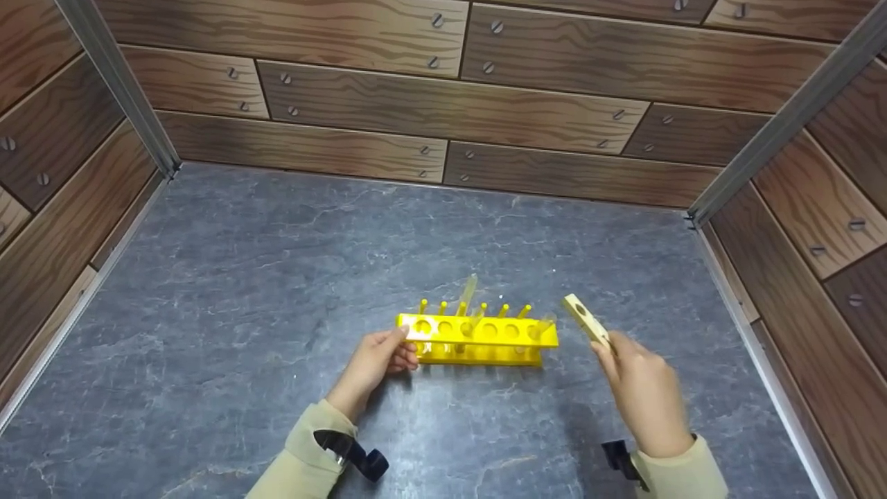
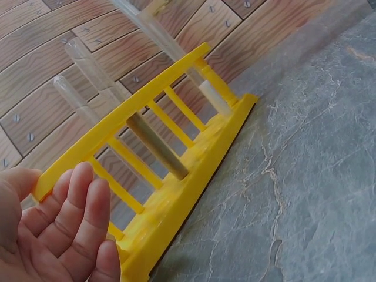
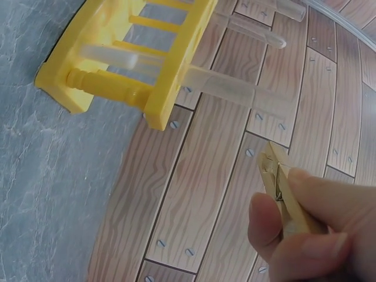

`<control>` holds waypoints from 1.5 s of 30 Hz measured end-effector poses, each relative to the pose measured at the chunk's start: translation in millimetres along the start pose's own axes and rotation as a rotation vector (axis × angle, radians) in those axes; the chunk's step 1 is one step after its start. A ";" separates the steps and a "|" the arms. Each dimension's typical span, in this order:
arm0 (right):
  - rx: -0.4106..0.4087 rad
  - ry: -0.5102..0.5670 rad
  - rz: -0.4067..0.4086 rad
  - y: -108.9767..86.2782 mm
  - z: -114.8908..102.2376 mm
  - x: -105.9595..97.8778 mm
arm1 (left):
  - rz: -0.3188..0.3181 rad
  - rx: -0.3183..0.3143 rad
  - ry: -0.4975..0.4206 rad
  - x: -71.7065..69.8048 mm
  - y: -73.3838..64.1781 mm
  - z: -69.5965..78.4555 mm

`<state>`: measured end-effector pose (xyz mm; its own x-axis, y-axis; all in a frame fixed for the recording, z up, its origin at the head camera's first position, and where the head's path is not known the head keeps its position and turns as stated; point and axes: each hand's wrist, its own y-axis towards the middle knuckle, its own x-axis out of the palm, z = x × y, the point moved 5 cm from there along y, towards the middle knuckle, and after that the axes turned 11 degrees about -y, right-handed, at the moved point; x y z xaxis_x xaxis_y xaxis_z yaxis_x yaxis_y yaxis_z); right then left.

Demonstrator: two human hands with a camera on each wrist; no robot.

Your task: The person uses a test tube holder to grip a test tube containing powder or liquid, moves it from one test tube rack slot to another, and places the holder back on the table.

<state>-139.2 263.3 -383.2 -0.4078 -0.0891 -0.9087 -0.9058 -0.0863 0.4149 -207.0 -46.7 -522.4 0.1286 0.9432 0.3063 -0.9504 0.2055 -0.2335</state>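
A yellow test tube rack (image 1: pixel 500 339) stands on the grey surface in front of me. My left hand (image 1: pixel 378 357) pinches the left end of its top bar, thumb above and fingers beneath. In the left wrist view, one test tube (image 2: pixel 155 32) at the far end has white contents at its bottom. Nearer, a second tube holds a brownish-yellow liquid (image 2: pixel 157 145). Another clear tube (image 1: pixel 470 287) rises at the rack's back pegs. My right hand (image 1: pixel 641 388) holds a wooden test tube clamp (image 3: pixel 296 212) with a metal spring, raised just right of the rack.
Wood-patterned panels (image 1: pixel 360 97) wall the work surface (image 1: pixel 277 242) at the back and both sides. Metal posts (image 1: pixel 125 90) stand at the back corners. Each sleeved wrist carries a black strap (image 1: pixel 332 443).
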 end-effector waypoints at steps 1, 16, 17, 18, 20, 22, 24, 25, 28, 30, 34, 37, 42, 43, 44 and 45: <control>-0.002 0.000 0.002 0.3 -0.6 -0.3 | 0.002 -0.001 -0.004 -0.1 0.1 -0.3; -0.011 0.004 -0.007 1.5 -7.6 -0.7 | -0.015 -0.008 -0.039 -1.1 2.4 -3.2; -0.008 0.005 -0.011 1.5 -7.9 -0.8 | -0.018 -0.008 -0.039 -1.2 2.8 -3.6; -0.006 0.007 -0.015 1.5 -8.2 -0.9 | -0.019 -0.009 -0.040 -1.3 3.1 -3.7; -0.002 0.009 -0.022 1.6 -8.9 -1.4 | -0.020 -0.011 -0.039 -1.5 3.4 -4.2; 0.000 0.011 -0.023 1.7 -9.8 -2.0 | -0.016 -0.013 -0.038 -1.4 2.8 -3.8; 0.003 0.012 -0.030 2.0 -10.9 -2.3 | -0.010 -0.014 -0.035 -1.1 1.3 -2.7; 0.004 0.015 -0.033 2.1 -11.5 -2.4 | -0.007 -0.013 -0.031 -0.9 0.6 -2.2; 0.003 0.020 -0.039 2.4 -13.2 -2.5 | -0.001 -0.010 -0.027 -0.4 -0.1 -1.3; 0.003 0.025 -0.041 2.5 -14.3 -2.3 | 0.000 -0.010 -0.025 -0.1 0.3 -1.3; 0.000 0.027 -0.043 2.9 -16.6 -1.2 | 0.006 -0.020 -0.023 -0.5 1.2 -2.3; -0.003 0.028 -0.036 3.6 -18.5 -0.7 | 0.003 -0.019 -0.020 -0.7 1.6 -2.7; -0.014 0.049 -0.022 4.9 -22.0 -0.7 | -0.001 -0.003 -0.020 -0.1 1.4 -1.5; -0.017 0.052 -0.022 5.1 -22.6 -0.7 | -0.001 0.001 -0.021 0.3 1.2 -1.0; -0.019 0.054 -0.023 5.2 -23.1 -0.7 | -0.004 0.006 -0.019 0.7 1.0 -0.4; -0.021 0.055 -0.022 5.3 -23.7 -0.8 | -0.007 0.013 -0.019 1.1 0.8 0.2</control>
<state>-141.0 239.3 -379.2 -0.3800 -0.1413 -0.9141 -0.9117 -0.1098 0.3960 -207.7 -45.5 -522.1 0.1296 0.9368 0.3251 -0.9532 0.2081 -0.2196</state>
